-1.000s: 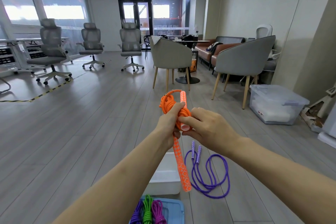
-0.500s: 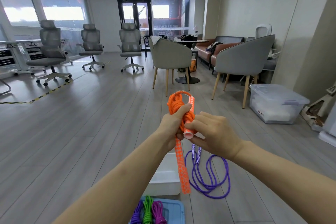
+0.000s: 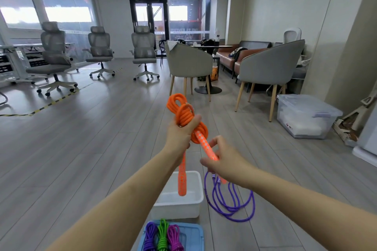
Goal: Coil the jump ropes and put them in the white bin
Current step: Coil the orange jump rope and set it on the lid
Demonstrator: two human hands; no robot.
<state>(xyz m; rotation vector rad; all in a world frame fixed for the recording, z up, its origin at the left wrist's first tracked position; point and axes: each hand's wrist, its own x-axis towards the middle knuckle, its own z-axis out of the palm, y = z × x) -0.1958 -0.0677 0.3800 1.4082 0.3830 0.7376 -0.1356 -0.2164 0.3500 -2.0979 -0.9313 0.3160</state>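
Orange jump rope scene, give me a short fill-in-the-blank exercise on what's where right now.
1. The left hand grips the coiled ____ jump rope.
2. The right hand pinches one of its ____.
3. The white bin sits on the ____.
4. The loose rope beside the bin is ____.

Missing words: orange; handles; floor; purple

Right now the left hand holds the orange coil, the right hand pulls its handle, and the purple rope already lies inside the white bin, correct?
Not quite. In the head view the purple jump rope lies loose on the floor beside the white bin, not inside it. The rest holds: the left hand grips the orange jump rope coil and the right hand holds its handle.
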